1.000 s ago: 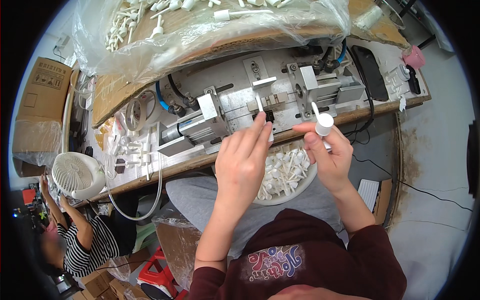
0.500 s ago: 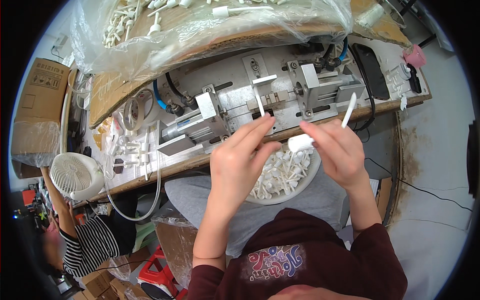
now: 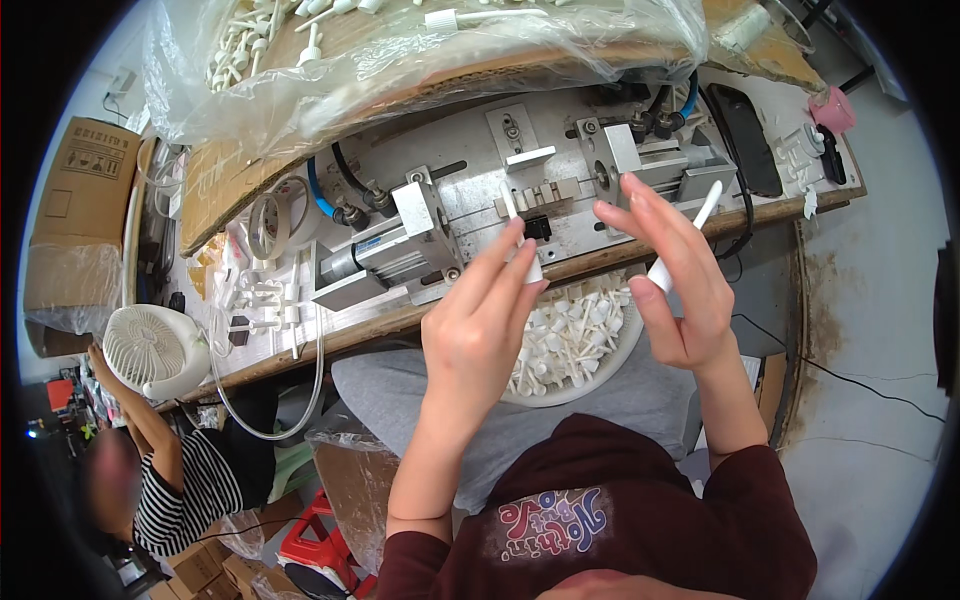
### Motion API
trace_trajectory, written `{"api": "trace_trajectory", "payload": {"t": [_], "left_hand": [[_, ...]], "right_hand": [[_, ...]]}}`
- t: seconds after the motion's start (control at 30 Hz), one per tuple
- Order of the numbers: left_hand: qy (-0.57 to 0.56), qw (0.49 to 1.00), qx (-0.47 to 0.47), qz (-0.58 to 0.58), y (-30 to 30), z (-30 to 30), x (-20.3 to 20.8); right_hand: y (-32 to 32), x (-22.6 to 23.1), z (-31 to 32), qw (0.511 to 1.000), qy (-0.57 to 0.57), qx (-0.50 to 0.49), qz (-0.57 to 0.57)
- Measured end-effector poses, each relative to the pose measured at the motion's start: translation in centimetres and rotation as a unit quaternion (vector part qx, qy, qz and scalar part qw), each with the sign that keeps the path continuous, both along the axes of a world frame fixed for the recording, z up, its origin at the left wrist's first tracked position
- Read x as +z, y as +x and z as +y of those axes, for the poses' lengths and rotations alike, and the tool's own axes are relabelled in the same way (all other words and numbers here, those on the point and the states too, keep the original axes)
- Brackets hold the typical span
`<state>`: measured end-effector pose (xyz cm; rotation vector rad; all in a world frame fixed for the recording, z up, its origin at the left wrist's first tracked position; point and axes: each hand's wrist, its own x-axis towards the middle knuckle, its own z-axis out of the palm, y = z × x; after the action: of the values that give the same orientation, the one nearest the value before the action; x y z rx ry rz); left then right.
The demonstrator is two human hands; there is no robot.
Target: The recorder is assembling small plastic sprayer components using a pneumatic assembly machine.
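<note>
My left hand [image 3: 478, 325] holds a white plastic cap with a long stem [image 3: 534, 268] between its thumb and fingers; the stem points up toward the metal fixture [image 3: 540, 195]. To the right, my right hand [image 3: 690, 300] has its fingers stretched upward and grips another white stemmed piece [image 3: 662, 274] near the thumb, its tip slanting up past the fingers. Part of each piece is hidden by fingers. Below and between the hands, a white bowl [image 3: 607, 375] full of small white stemmed caps rests on my lap.
Metal cylinders [image 3: 390, 240] with air hoses flank the fixture. Behind it, cardboard and plastic film [image 3: 400, 75] carry more white pieces. A black phone [image 3: 742, 140] and a pink cup [image 3: 832, 110] lie at right. A white fan [image 3: 155, 350] and another person [image 3: 190, 490] are at left.
My left hand has drawn slightly toward me, bringing a stemmed cap off the fixture's middle. My right hand has turned and raised its fingers, and its piece has tilted.
</note>
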<state>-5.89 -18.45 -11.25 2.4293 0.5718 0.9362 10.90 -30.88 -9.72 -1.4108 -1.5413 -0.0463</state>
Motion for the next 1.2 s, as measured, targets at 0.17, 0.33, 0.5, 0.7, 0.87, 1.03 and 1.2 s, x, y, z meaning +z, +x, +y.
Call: {"api": "trace_trajectory", "payload": {"t": [0.17,0.33,0.5,0.7,0.87,1.03,1.2], "left_hand": [[0.119,0.989,-0.031,0.076,1.2,0.4,-0.2],[0.079,0.995,-0.035,0.050,1.2,0.3,-0.5],[0.073,0.997,-0.004,0.033,1.3,-0.2,-1.5],[0.170,0.983,0.004,0.077,1.4,0.6,-0.3],[0.158,0.983,0.014,0.094,1.3,0.3,-0.2],[0.059,0.997,-0.049,0.027,1.0,0.5,0.3],[-0.123,0.978,-0.152,-0.078,0.6,-1.0,2.9]], "right_hand": [[0.3,-0.3,-0.7,0.988,0.015,0.069,0.140],[0.8,0.0,-1.5,0.986,0.020,0.053,0.158],[-0.2,-0.2,-2.2,0.970,0.013,0.027,0.242],[-1.7,1.3,-1.7,0.941,-0.029,0.019,0.337],[-1.0,-0.1,-1.7,0.965,-0.035,0.074,0.249],[-1.0,-0.6,-0.9,0.964,-0.046,0.136,0.223],[-1.7,-0.3,0.6,0.946,-0.079,0.218,0.226]]}}
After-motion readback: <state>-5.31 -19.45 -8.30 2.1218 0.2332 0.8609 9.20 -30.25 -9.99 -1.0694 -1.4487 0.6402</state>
